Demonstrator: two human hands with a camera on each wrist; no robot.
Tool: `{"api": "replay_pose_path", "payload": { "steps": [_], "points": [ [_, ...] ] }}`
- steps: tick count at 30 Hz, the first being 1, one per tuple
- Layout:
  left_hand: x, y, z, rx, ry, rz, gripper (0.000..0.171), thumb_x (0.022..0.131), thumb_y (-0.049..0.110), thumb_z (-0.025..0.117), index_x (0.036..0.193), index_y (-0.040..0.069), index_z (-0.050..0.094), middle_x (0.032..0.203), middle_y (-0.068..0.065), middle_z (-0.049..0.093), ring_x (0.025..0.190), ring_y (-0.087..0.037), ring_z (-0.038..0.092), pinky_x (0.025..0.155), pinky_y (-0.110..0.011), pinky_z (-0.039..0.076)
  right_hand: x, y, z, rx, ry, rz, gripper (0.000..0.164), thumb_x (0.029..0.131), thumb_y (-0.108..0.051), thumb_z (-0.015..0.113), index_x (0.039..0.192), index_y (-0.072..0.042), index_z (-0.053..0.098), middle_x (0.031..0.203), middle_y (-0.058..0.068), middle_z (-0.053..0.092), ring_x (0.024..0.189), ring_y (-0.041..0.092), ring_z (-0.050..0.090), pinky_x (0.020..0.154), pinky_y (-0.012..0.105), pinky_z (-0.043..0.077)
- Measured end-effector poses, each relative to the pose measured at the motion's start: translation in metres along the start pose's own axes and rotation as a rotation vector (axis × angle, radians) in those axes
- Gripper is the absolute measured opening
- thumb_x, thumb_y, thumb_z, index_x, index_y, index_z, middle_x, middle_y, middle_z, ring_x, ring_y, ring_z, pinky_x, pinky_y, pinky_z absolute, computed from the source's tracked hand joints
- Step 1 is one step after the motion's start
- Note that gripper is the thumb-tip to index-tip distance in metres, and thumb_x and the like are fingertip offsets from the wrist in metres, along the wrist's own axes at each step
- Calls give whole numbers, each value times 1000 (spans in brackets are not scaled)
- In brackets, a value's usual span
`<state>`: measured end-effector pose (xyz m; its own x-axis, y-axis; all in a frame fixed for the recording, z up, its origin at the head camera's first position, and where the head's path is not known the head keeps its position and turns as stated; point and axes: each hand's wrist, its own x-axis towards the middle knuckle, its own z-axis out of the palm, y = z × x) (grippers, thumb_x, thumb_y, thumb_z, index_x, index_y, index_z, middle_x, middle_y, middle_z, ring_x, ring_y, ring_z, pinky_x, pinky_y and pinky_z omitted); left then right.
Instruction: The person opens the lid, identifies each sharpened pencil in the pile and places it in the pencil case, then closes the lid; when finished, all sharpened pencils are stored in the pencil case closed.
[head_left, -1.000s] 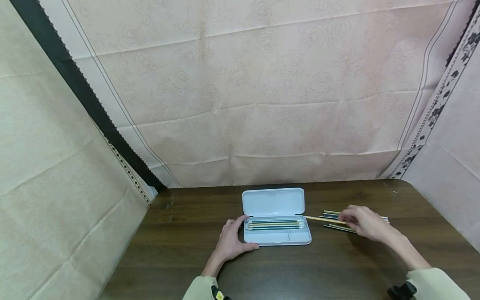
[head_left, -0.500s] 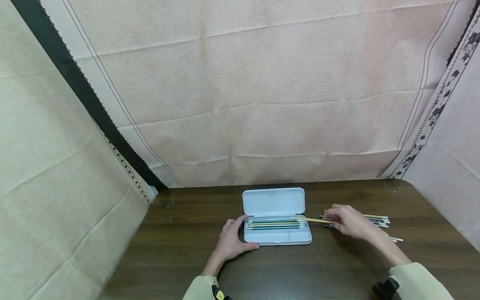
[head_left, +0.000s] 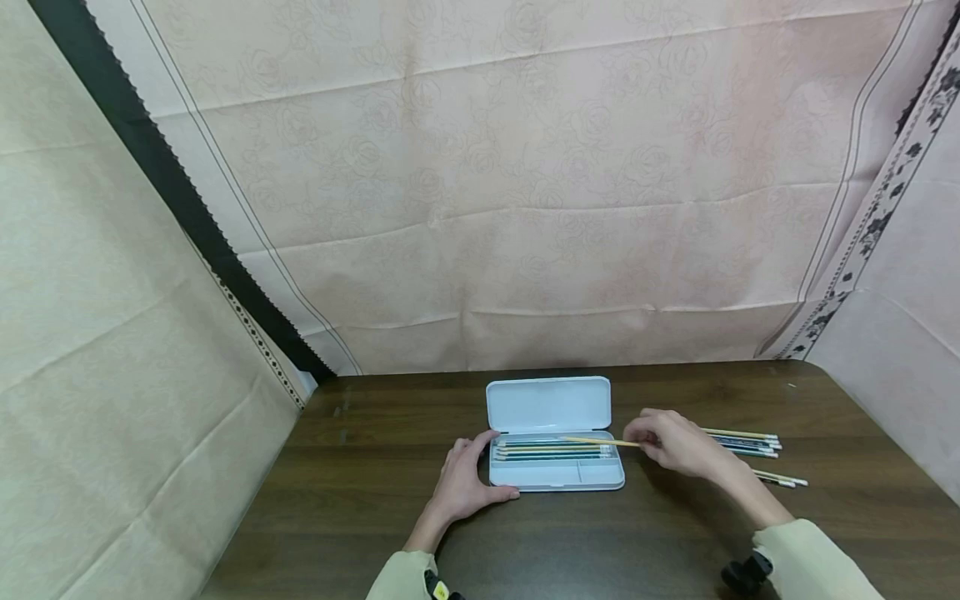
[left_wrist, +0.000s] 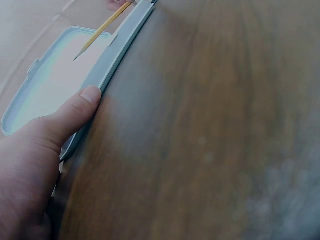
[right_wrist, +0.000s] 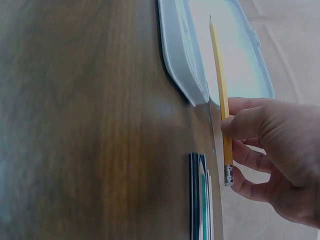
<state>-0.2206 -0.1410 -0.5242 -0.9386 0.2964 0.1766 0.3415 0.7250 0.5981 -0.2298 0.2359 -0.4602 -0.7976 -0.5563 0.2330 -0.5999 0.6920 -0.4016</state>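
Observation:
My right hand [head_left: 678, 446] pinches a yellow pencil [right_wrist: 218, 60] near its eraser end, between thumb and fingers. The pencil's sharpened tip points left, over the open light-blue pencil case [head_left: 532, 482]. In the right wrist view the metal ferrule shows below the fingers. Several green and yellow pencils [head_left: 551, 451] lie side by side in the case's rear compartment. My left hand [head_left: 461, 483] holds the case at its left end, with the thumb against the front edge and the index finger toward the back corner.
Several more pencils [head_left: 753, 443] lie on the brown wooden table [head_left: 570, 542], right of the case. Further pencils [head_left: 780, 478] lie nearer, partly behind the right wrist. The case's lid [head_left: 549, 403] stands up at the back. Pale patterned cloth [head_left: 525, 208] hangs behind the table.
My right hand has moved left from the loose pencils, carrying the yellow pencil farther over the case. More of the loose pencils now show. The left hand and the case stay put.

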Motion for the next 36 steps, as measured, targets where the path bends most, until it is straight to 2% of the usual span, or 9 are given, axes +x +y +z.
{"api": "replay_pose_path", "payload": {
  "steps": [9,16,25,36],
  "points": [
    [0,0,0,2,0,8,97,67,65,84,146,20,49,115,-4,54,102,-21,45,82,-42,39,11,-9,8,11,-1,-18,25,84,8,73,101,-10,76,91,-5,63,73,9,51,62,26,45],
    [0,0,1,1,3,9,97,67,65,84,146,21,49,116,-4,54,102,-21,45,83,-42,39,19,-16,15,22,-16,-34,24,84,6,75,102,-9,76,93,-1,65,75,11,52,65,27,49],
    [-1,1,1,-4,2,10,96,67,63,85,146,20,49,119,-4,55,104,-22,45,85,-43,40,27,-24,24,27,-19,-90,23,84,6,74,102,-8,77,95,0,67,79,11,57,75,34,54],
    [0,0,1,-10,5,10,97,67,64,85,146,22,49,117,-5,54,104,-22,45,84,-44,40,37,-32,32,27,-26,-138,23,87,8,71,100,-10,76,88,-1,65,75,9,52,68,30,51]
  ]
}}
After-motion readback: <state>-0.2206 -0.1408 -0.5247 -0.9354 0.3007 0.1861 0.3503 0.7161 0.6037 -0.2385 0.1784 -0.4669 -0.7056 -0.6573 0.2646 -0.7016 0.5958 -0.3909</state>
